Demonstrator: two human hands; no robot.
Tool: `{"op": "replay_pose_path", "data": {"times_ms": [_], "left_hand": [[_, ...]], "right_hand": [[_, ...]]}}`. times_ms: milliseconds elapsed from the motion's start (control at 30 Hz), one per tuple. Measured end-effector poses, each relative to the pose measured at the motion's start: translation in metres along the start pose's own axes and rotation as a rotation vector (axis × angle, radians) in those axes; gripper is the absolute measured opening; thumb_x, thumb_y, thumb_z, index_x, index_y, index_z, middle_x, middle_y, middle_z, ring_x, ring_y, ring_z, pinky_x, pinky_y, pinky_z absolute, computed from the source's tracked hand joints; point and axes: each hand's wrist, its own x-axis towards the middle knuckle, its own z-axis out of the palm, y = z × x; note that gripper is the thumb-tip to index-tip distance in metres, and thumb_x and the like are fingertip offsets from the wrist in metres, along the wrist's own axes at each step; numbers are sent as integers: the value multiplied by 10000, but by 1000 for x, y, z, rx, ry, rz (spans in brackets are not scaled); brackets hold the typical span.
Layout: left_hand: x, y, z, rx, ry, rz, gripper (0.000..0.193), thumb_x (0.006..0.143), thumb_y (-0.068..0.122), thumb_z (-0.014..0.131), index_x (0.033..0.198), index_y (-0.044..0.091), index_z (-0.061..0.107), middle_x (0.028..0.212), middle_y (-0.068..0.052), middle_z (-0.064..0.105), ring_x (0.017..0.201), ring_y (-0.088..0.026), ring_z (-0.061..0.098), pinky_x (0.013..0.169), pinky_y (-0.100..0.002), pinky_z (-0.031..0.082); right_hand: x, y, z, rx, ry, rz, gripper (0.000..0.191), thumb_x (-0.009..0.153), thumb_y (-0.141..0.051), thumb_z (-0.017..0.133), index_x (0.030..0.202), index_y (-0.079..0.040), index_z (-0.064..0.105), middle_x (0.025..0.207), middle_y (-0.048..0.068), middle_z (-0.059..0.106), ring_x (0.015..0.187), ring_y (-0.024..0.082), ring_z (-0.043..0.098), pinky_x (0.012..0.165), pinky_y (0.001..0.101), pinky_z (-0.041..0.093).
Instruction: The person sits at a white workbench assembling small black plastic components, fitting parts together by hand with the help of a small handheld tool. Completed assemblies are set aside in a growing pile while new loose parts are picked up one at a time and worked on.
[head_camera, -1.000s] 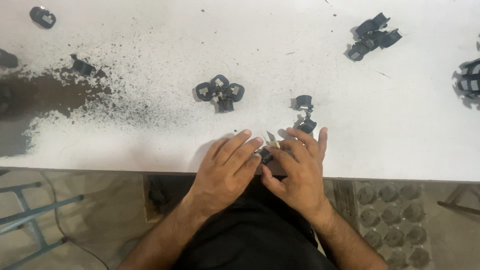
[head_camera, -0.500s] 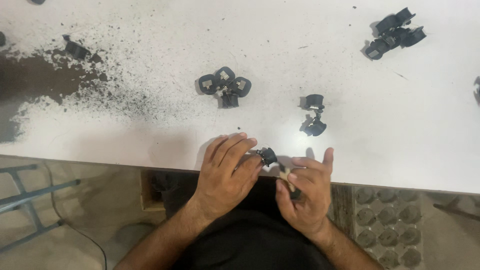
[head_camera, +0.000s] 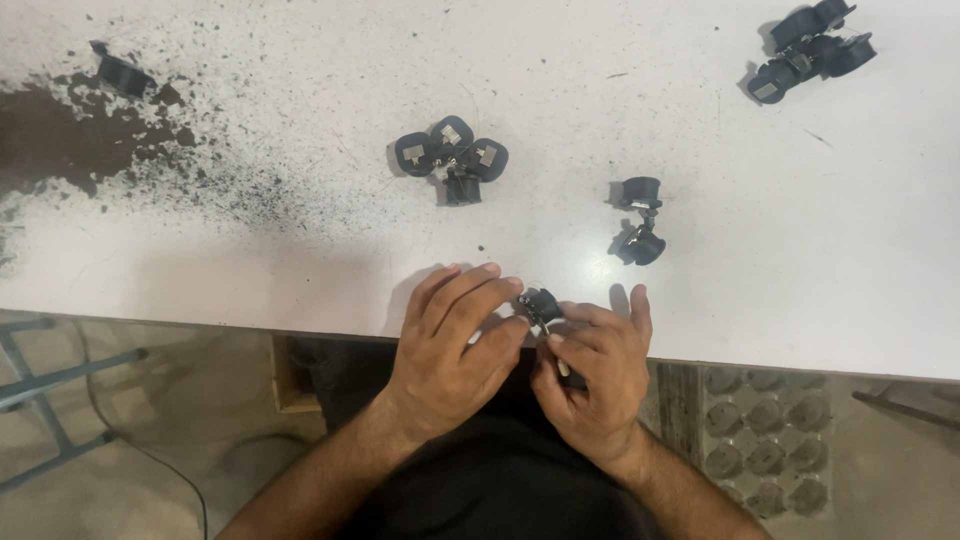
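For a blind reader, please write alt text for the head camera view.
Two bare hands, left hand and right hand, hold a small black part together at the near edge of a white table. More black parts lie scattered beyond, with dark powder at left.

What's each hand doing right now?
Left hand: fingers closed on the small black part.
Right hand: closed, pinching the same part.

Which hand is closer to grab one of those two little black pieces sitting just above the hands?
Probably the right hand. The pair of black parts lies just above it on the white table, while the left hand sits further left. Both hands hold a small black part.
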Motion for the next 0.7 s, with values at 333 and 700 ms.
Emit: {"op": "replay_pose_path", "data": {"times_ms": [333,700], "left_hand": [[4,4,4,86,71,76,133,969,195,793,1086,140,759,1385,-30,581,1347,-224,520,1166,-465,434],[7,7,0,-11,-74,-206,76,911,176,748,972,133,741,1214,-9,663,1302,-232,562,1167,-506,346]], "right_hand": [[1,3,1,17,8,-3,328,752,14,799,1004,-113,631,914,26,661,1117,250,677,1276,616,205],[-4,6,2,7,22,-73,358,789,16,790,1057,-112,589,904,23,659,1153,272,676,1267,617,191]]}}
